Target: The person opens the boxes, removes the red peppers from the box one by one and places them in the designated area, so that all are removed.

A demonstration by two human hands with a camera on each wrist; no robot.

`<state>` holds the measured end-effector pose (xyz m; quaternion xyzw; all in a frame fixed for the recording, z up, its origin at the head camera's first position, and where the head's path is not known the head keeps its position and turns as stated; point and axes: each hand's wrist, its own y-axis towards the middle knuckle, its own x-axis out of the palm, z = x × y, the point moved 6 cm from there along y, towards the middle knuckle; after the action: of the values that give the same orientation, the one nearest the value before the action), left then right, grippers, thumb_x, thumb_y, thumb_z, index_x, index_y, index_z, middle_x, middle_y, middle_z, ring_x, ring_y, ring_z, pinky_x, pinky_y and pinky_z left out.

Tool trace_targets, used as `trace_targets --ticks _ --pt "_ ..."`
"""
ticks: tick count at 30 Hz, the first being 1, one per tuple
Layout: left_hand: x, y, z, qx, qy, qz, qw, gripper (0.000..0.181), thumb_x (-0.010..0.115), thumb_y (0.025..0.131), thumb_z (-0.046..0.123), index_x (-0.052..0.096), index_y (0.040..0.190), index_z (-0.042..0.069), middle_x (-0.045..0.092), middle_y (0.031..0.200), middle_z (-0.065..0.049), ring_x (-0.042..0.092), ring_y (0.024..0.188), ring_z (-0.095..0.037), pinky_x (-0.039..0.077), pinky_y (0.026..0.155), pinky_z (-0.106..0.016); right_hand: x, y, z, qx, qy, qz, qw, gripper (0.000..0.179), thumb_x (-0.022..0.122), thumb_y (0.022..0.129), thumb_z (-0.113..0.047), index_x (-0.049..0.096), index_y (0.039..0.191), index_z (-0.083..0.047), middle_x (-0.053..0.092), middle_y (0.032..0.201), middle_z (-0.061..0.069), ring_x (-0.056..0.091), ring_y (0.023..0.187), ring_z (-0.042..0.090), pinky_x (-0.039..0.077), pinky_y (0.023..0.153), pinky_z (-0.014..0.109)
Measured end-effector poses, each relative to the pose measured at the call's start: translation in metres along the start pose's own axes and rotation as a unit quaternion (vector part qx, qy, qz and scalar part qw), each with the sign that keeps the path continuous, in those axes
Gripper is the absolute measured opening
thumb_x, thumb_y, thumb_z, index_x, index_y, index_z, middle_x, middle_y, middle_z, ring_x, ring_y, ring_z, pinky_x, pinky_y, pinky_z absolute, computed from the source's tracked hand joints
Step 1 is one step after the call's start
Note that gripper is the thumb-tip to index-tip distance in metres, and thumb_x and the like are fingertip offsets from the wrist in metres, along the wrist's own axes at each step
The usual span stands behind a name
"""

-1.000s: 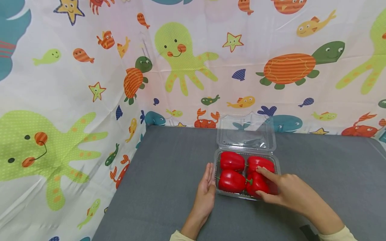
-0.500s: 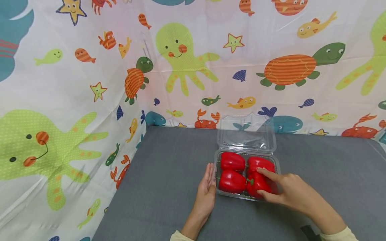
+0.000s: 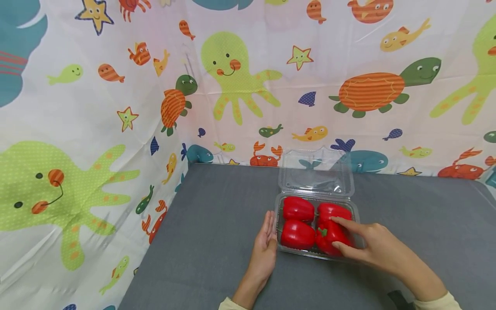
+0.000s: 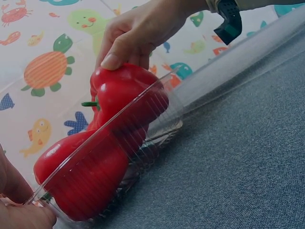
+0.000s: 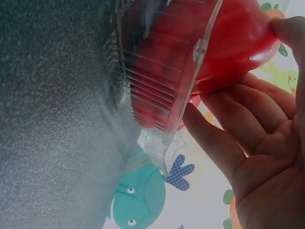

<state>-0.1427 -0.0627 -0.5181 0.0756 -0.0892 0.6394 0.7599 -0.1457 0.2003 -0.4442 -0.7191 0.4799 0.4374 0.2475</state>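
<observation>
A red bell pepper (image 3: pixel 330 239) with a green stem sits tilted in the near right corner of a clear plastic clamshell container (image 3: pixel 288 249). My right hand (image 3: pixel 373 246) grips this pepper, thumb on its near side and fingers on its far side. In the right wrist view the thumb and fingertips touch its red skin (image 5: pixel 238 47), above the rim. My left hand (image 3: pixel 265 247) rests against the container's left wall with its fingers straight. Inside lie more red peppers: one far left (image 3: pixel 298 209), one near left (image 3: pixel 297 234) and one far right (image 3: pixel 334 211), partly hidden.
The container's clear lid (image 3: pixel 315 181) stands open at the back, near the wall. A grey cloth (image 3: pixel 217 206) covers the table. Behind and to the left hangs a sea-animal curtain (image 3: pixel 248 142). A dark band (image 4: pixel 228 21) is on the right wrist.
The gripped pepper has turned slightly, its stem now facing more upward, and my right hand has shifted a little to the right. My left hand and the container stay in place.
</observation>
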Motion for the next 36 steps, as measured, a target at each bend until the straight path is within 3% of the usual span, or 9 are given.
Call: trace_targets --ticks 16,26,33,36 --pt "0.001 -0.001 0.002 0.008 -0.001 0.002 1.0 0.071 0.035 0.107 -0.009 0.013 0.171 0.013 0.017 0.177 -0.004 0.016 0.162 -0.018 0.022 0.126 -0.032 -0.001 0.001 0.001 -0.014 0.014 -0.037 0.9991 0.085 0.085 0.082 -0.06 0.06 0.15 -0.014 0.066 0.081 -0.022 0.058 0.07 -0.002 0.054 0.056 0.018" --pt "0.001 -0.001 0.002 0.004 0.0 0.005 1.0 0.071 0.035 0.107 -0.009 0.013 0.171 0.014 0.018 0.177 -0.002 0.016 0.162 -0.018 0.02 0.127 -0.036 -0.003 -0.002 0.001 -0.02 0.028 -0.022 0.9992 0.082 0.086 0.084 -0.054 0.06 0.15 -0.012 0.06 0.071 -0.024 0.055 0.061 -0.002 0.053 0.053 0.02" --pt "0.002 -0.001 0.001 0.014 0.002 0.002 0.9999 0.071 0.033 0.107 -0.01 0.012 0.171 0.011 0.016 0.177 -0.006 0.014 0.163 -0.021 0.018 0.127 -0.038 -0.01 -0.004 -0.004 -0.034 0.04 -0.002 0.9986 0.082 0.09 0.082 -0.045 0.059 0.151 -0.015 0.078 0.096 -0.007 0.061 0.07 -0.003 0.055 0.054 0.019" --pt "0.002 -0.001 0.001 0.01 0.005 0.005 0.9999 0.071 0.033 0.107 -0.011 0.012 0.171 0.011 0.016 0.177 -0.006 0.015 0.162 -0.019 0.019 0.127 -0.036 -0.013 -0.005 -0.005 -0.037 0.042 -0.001 0.9984 0.084 0.092 0.081 -0.039 0.056 0.154 -0.017 0.078 0.098 -0.004 0.062 0.069 -0.003 0.055 0.054 0.019"
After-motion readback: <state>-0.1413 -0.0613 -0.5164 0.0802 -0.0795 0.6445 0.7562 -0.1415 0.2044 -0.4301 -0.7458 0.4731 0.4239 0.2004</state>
